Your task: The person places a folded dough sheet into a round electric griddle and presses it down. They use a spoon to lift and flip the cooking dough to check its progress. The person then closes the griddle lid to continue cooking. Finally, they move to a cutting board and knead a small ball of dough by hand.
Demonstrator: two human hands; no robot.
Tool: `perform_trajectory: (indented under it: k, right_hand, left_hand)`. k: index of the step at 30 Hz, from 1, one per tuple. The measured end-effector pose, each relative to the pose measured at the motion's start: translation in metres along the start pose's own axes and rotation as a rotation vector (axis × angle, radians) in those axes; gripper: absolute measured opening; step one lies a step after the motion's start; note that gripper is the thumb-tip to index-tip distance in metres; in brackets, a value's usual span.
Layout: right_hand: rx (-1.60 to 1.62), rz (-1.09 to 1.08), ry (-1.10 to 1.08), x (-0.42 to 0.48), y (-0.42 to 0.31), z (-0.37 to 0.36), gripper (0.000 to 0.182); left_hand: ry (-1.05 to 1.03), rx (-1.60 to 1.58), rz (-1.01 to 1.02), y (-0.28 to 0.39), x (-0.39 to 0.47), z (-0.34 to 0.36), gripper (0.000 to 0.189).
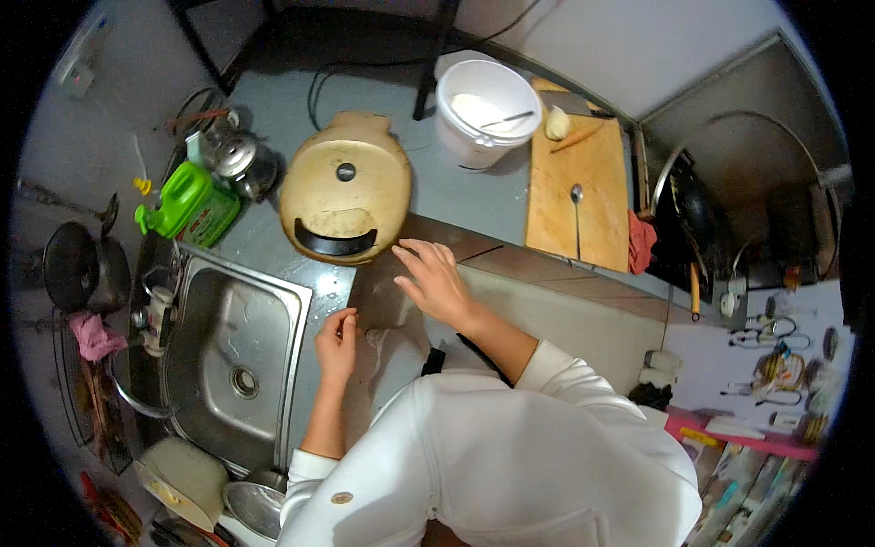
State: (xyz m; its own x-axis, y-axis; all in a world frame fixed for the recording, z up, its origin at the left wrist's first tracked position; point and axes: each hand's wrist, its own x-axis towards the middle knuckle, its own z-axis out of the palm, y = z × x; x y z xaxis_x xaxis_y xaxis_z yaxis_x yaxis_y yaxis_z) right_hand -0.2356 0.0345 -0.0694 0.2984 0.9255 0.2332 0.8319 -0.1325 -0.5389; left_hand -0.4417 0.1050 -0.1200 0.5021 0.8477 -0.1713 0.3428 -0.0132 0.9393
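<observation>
A round, gold-coloured electric griddle [345,198] stands on the grey counter with its lid down and its black handle [335,241] towards me. My right hand [436,282] hovers by the griddle's right front edge, fingers spread and holding nothing. Whether its fingertips touch the rim I cannot tell. Loosely curled, my left hand [336,349] is between the sink's right rim and my body, with nothing visible in it. To the right of the griddle, a white plastic bucket [472,154] contains a pale mass and a metal utensil [507,119].
On the right, a wooden cutting board [577,198] carries a spoon [577,205], a carrot [577,139] and a pale, peeled-looking vegetable [557,123]. A dark wok [690,205] stands beyond it. Left are a steel sink [243,321], a green jug [191,205] and a metal kettle [243,161].
</observation>
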Motion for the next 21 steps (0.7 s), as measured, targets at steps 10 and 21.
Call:
perform_trajectory:
  k: [10,21]
  right_hand:
    - [0.183,0.022,0.206,-0.034,0.056,-0.049,0.028]
    - [0.214,0.216,0.286,-0.133,0.213,-0.124,0.024]
  left_hand:
    - [-0.06,-0.059,0.0,0.04,-0.006,0.07,0.019]
    - [-0.066,0.0,0.13,0.104,-0.03,0.226,0.018]
